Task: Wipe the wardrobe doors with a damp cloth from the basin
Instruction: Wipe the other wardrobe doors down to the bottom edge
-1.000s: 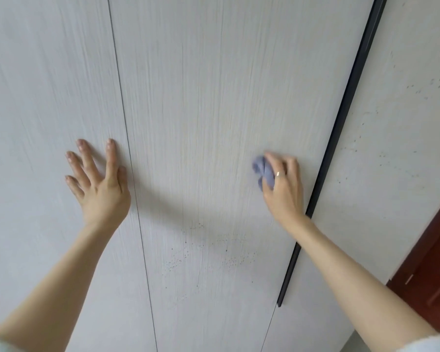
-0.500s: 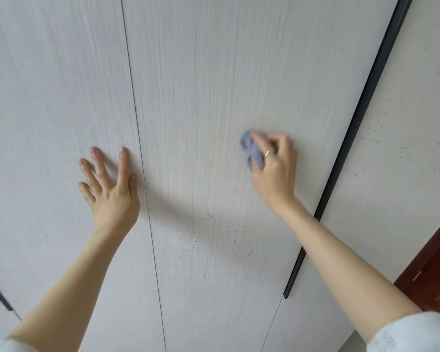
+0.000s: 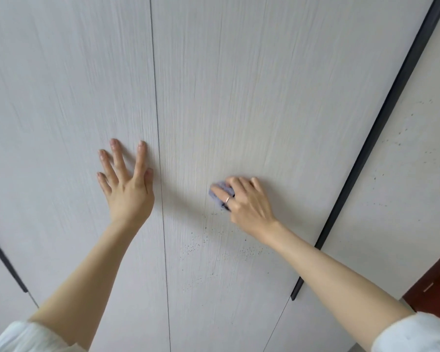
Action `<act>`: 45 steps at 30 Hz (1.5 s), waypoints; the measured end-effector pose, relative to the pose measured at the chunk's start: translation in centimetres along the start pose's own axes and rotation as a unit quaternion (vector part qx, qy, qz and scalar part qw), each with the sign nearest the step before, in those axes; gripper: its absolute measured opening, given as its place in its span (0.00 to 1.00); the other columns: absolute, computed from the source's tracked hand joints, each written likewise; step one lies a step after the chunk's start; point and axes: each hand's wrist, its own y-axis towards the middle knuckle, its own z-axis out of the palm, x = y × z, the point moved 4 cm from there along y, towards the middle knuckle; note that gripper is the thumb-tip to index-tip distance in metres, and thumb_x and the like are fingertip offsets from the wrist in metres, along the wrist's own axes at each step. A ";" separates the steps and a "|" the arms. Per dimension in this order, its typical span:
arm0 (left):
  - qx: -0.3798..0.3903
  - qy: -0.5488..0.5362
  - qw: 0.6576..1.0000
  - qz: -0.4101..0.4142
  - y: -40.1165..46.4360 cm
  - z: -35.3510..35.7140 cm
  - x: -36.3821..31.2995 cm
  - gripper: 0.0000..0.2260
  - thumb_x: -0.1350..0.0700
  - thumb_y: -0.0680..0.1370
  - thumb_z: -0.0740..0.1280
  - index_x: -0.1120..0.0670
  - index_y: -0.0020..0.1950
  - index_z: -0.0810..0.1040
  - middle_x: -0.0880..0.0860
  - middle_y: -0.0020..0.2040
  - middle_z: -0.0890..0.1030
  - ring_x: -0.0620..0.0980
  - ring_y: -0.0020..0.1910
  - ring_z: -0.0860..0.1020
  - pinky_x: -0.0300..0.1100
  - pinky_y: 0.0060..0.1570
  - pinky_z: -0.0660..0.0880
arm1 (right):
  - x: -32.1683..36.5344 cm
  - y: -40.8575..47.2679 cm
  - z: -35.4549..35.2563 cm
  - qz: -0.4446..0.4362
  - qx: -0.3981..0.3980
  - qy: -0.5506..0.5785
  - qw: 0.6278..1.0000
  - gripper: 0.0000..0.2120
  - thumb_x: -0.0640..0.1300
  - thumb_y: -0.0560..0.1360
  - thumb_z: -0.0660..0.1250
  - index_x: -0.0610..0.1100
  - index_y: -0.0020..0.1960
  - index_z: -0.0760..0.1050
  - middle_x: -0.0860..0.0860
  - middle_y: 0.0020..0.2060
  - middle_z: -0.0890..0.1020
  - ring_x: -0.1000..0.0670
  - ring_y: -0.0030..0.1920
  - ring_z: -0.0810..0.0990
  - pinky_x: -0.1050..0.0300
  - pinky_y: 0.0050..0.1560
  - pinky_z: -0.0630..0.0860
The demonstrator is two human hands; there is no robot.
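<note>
Both forearms are bare from the wrists back to white sleeves [image 3: 417, 334] pushed up near the elbows. The fabric of the sleeves looks soft and faintly ribbed. The right hand [image 3: 247, 201] wears a thin, pale metal ring [image 3: 227, 199] on one finger. The left hand [image 3: 127, 184] wears nothing, and its nails are short and unpainted.

Your right hand [image 3: 247, 200] covers most of the bluish cloth [image 3: 220, 193], so you see only a crumpled corner by the fingers and cannot tell its full shape. The wardrobe doors [image 3: 239, 97] run past the top and bottom edges. The dark specks [image 3: 208, 240] below the cloth are too small to identify.
</note>
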 end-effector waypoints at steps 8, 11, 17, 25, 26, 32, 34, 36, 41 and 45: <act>0.017 0.011 1.000 -0.001 -1.5 1.2 1.2 0.25 0.54 0.83 0.54 0.44 0.77 0.47 0.55 0.77 0.39 0.62 0.75 0.38 0.66 0.69 0.46 | 0.5 4.4 -0.1 0.120 -0.146 0.045 0.981 0.11 0.37 0.72 0.63 0.42 0.48 0.82 0.43 0.41 0.80 0.44 0.38 0.75 0.54 0.37 0.70; 0.041 0.014 0.999 -0.002 -2.5 1.9 2.1 0.26 0.53 0.83 0.54 0.45 0.76 0.43 0.52 0.76 0.35 0.61 0.75 0.37 0.65 0.70 0.45 | 3.7 -0.2 2.9 -0.039 -0.037 0.015 0.998 0.10 0.42 0.76 0.61 0.45 0.46 0.82 0.46 0.40 0.81 0.45 0.35 0.77 0.57 0.35 0.71; 0.073 0.015 0.997 -0.011 -4.3 2.9 3.6 0.28 0.51 0.82 0.54 0.45 0.75 0.39 0.50 0.74 0.33 0.60 0.74 0.35 0.65 0.71 0.45 | 4.0 -0.3 2.9 -0.068 0.010 0.011 0.998 0.07 0.44 0.74 0.65 0.46 0.44 0.82 0.48 0.37 0.79 0.46 0.34 0.76 0.55 0.35 0.68; 0.067 0.026 0.997 0.001 -4.2 3.1 3.6 0.29 0.51 0.82 0.56 0.46 0.74 0.38 0.51 0.73 0.32 0.63 0.74 0.36 0.66 0.70 0.46 | 5.5 4.9 3.1 0.061 -0.096 0.055 0.992 0.11 0.42 0.72 0.64 0.46 0.52 0.82 0.44 0.43 0.81 0.44 0.40 0.75 0.55 0.38 0.70; 0.065 0.024 0.998 0.001 -4.1 3.1 3.6 0.29 0.51 0.82 0.56 0.46 0.74 0.38 0.51 0.73 0.32 0.63 0.74 0.36 0.66 0.70 0.46 | 6.9 3.1 4.3 -0.006 -0.055 0.042 0.998 0.12 0.44 0.74 0.61 0.46 0.51 0.82 0.45 0.44 0.82 0.45 0.40 0.76 0.56 0.38 0.71; 0.053 0.026 0.998 0.025 -4.0 3.1 3.7 0.28 0.52 0.82 0.56 0.46 0.75 0.40 0.54 0.74 0.35 0.65 0.74 0.38 0.68 0.68 0.47 | 9.8 -4.9 7.8 -0.148 0.146 -0.039 0.977 0.30 0.36 0.78 0.39 0.50 0.44 0.80 0.54 0.38 0.78 0.52 0.36 0.75 0.58 0.35 0.68; 0.048 0.023 0.998 0.025 -4.1 3.2 3.8 0.28 0.53 0.82 0.57 0.48 0.75 0.41 0.58 0.76 0.38 0.67 0.74 0.39 0.69 0.68 0.47 | 9.2 -2.8 6.9 -0.125 0.074 -0.018 0.989 0.21 0.34 0.75 0.51 0.50 0.45 0.80 0.52 0.38 0.79 0.50 0.35 0.75 0.58 0.35 0.68; 0.045 0.022 0.998 0.024 -4.2 3.3 3.9 0.28 0.53 0.82 0.57 0.48 0.75 0.42 0.61 0.77 0.41 0.67 0.74 0.39 0.69 0.68 0.47 | 7.9 0.1 5.4 -0.062 -0.009 0.007 0.998 0.15 0.35 0.72 0.60 0.47 0.49 0.82 0.48 0.40 0.80 0.47 0.36 0.77 0.57 0.37 0.69; 0.033 0.017 0.999 0.031 -4.3 3.5 3.8 0.29 0.55 0.82 0.58 0.47 0.75 0.43 0.62 0.77 0.42 0.68 0.74 0.40 0.71 0.67 0.48 | 6.8 3.4 4.2 0.160 -0.108 0.064 0.979 0.15 0.34 0.67 0.67 0.43 0.52 0.82 0.45 0.44 0.81 0.44 0.40 0.78 0.52 0.38 0.62; 0.031 0.021 0.998 0.045 -4.3 3.7 4.1 0.27 0.55 0.82 0.58 0.47 0.77 0.48 0.63 0.77 0.44 0.69 0.73 0.41 0.72 0.66 0.48 | 11.4 -1.8 7.5 0.046 0.016 0.062 0.997 0.16 0.35 0.72 0.58 0.45 0.50 0.82 0.46 0.42 0.81 0.45 0.37 0.77 0.55 0.36 0.67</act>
